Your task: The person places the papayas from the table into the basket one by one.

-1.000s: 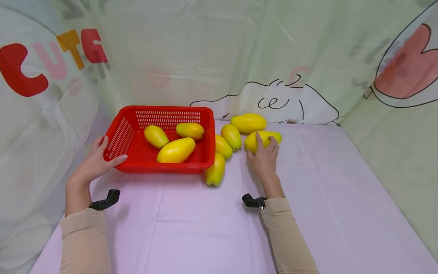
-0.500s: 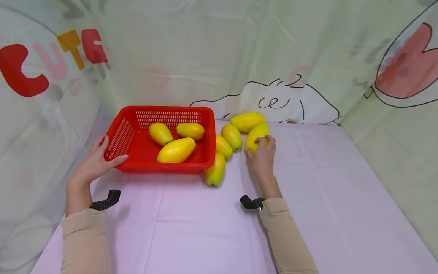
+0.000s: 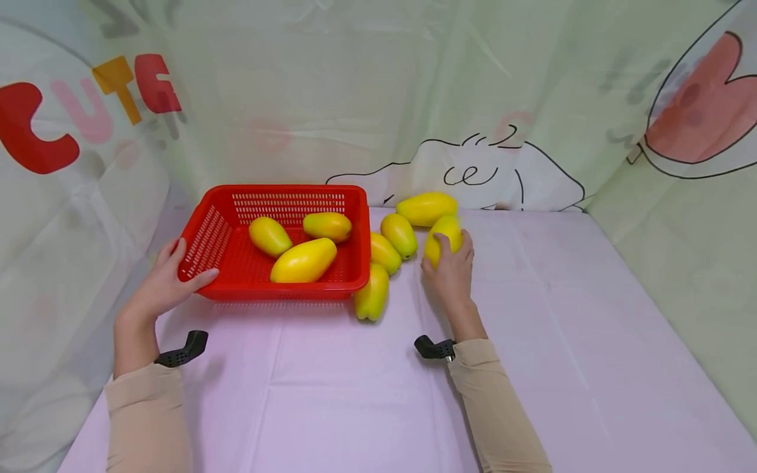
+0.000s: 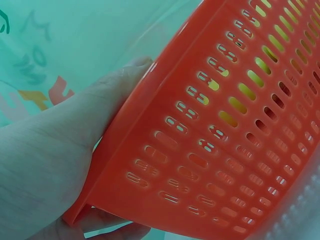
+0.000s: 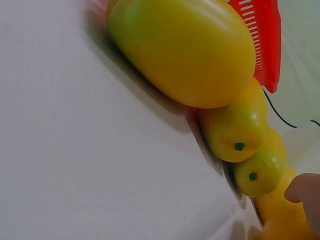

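Observation:
At the left end of the red plastic basket (image 3: 284, 288), my left hand (image 3: 156, 282) grips the corner, thumb over the rim and fingers outside. In the left wrist view the hand (image 4: 60, 135) bends round the basket's perforated wall (image 4: 165, 155). Inside lie three yellow mangoes (image 3: 303, 261). My right hand (image 3: 452, 276) holds another mango (image 3: 446, 230) on the table, thumb on its left and fingers on its right. The right wrist view shows one fingertip (image 5: 305, 192) over a mango at the lower right edge.
Against the basket's right side lie several mangoes, the nearest one (image 3: 372, 292) partly under its rim. One more mango (image 3: 427, 209) rests by the back wall, just behind the held one. Printed curtains (image 3: 378, 98) enclose the lilac-covered table (image 3: 331, 394).
The mango under my right hand has turned from lying sideways to pointing away, and the hand shifted slightly left. One mango in the basket rocked right, then back left. The left hand keeps its hold.

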Tool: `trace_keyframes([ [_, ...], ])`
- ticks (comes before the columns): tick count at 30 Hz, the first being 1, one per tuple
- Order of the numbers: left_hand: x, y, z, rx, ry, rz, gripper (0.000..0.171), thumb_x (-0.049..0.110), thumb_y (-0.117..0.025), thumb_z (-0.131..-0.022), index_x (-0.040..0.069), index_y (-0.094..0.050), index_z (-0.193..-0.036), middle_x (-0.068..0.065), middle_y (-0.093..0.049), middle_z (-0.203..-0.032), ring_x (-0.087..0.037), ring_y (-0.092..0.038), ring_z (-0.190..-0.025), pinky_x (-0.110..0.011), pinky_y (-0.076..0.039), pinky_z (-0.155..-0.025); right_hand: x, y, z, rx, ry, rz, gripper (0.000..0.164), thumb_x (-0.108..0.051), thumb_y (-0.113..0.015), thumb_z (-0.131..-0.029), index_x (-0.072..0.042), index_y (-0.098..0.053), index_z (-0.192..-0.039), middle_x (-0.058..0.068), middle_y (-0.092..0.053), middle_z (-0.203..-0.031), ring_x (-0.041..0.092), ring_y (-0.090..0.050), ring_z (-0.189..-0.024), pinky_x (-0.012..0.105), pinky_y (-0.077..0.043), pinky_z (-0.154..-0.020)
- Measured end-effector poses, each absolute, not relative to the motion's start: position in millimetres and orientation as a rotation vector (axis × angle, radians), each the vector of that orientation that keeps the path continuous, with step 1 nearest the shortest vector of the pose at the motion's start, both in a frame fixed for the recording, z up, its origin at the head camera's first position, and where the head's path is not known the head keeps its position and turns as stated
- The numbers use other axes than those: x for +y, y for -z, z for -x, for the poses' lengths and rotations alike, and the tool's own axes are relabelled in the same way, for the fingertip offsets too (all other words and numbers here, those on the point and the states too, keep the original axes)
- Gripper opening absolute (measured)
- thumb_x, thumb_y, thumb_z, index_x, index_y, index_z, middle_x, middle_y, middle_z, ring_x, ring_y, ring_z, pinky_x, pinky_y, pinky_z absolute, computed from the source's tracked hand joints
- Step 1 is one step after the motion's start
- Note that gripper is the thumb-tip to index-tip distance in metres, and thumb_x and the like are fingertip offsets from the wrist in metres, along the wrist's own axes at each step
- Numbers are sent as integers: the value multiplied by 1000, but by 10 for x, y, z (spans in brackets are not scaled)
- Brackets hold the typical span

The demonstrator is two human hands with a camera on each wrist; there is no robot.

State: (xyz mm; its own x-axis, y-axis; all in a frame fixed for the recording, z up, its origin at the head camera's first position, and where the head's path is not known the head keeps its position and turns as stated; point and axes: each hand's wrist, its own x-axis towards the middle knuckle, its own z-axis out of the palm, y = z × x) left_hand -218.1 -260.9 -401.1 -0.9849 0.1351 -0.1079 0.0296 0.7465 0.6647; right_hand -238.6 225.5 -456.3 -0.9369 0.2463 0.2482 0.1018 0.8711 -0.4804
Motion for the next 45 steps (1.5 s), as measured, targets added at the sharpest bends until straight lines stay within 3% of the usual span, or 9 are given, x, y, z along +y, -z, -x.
trace_keyframes([
  [4, -2614, 4025, 2178, 2796, -1065, -126, 104, 55, -57, -87, 8, 11, -151, -22, 11, -157, -50, -14, -136, -63, -45, -91, 2252, 4557, 2384, -2738, -659, 259, 40, -20, -63, -88, -11, -49, -124, 25, -15, -151, 45, -15, -140, 57, -19, -115],
  [11, -2605, 4005, 2170, 2807, -1081, -149, 103, 53, -58, -88, 6, 9, -151, -23, 9, -157, -50, -14, -135, -63, -46, -91, 2286, 4506, 2376, -2783, -659, 347, 35, -17, -65, -87, -12, -44, -115, 22, -22, -142, 44, -29, -128, 59, -39, -95],
  [14, -2602, 3996, 2166, 2807, -1084, -147, 103, 53, -58, -88, 6, 9, -151, -23, 9, -157, -50, -15, -135, -63, -46, -91, 2302, 4442, 2362, -2848, -658, 348, 41, -19, -65, -87, -11, -40, -119, 24, -22, -141, 45, -31, -125, 61, -43, -90],
  [21, -2603, 3983, 2159, 2795, -1081, -143, 102, 53, -56, -89, 6, 9, -151, -22, 11, -157, -50, -13, -136, -65, -43, -93, 2305, 4277, 2293, -3041, -610, 293, 73, -30, -62, -88, -17, -24, -149, 26, -20, -143, 47, -33, -123, 62, -45, -86],
  [25, -2603, 3978, 2151, 2786, -1080, -134, 102, 53, -56, -89, 6, 9, -151, -22, 11, -157, -50, -13, -136, -64, -43, -93, 2277, 4215, 2259, -3132, -616, 293, 74, -33, -60, -87, -18, -24, -150, 26, -14, -146, 47, -30, -125, 63, -45, -87],
  [32, -2599, 3983, 2157, 2789, -1083, -130, 103, 53, -57, -88, 6, 10, -151, -23, 10, -157, -50, -15, -135, -64, -43, -93, 2224, 4154, 2215, -3251, -680, 271, 92, -24, -72, -82, -24, -14, -153, 24, 0, -151, 47, -18, -134, 65, -41, -96],
  [39, -2606, 3997, 2165, 2795, -1070, -135, 102, 53, -56, -89, 6, 10, -151, -23, 10, -157, -50, -12, -137, -65, -42, -94, 2219, 4060, 2143, -3337, -684, 210, 78, -24, -55, -95, -30, -5, -154, 24, 5, -152, 48, -17, -134, 65, -40, -97],
  [45, -2604, 3996, 2170, 2787, -1077, -128, 102, 53, -56, -88, 7, 10, -151, -23, 11, -157, -50, -12, -137, -64, -44, -93, 2264, 4014, 2127, -3299, -678, 198, 80, -28, -59, -90, -23, -11, -153, 25, -4, -151, 50, -35, -124, 66, -40, -95],
])
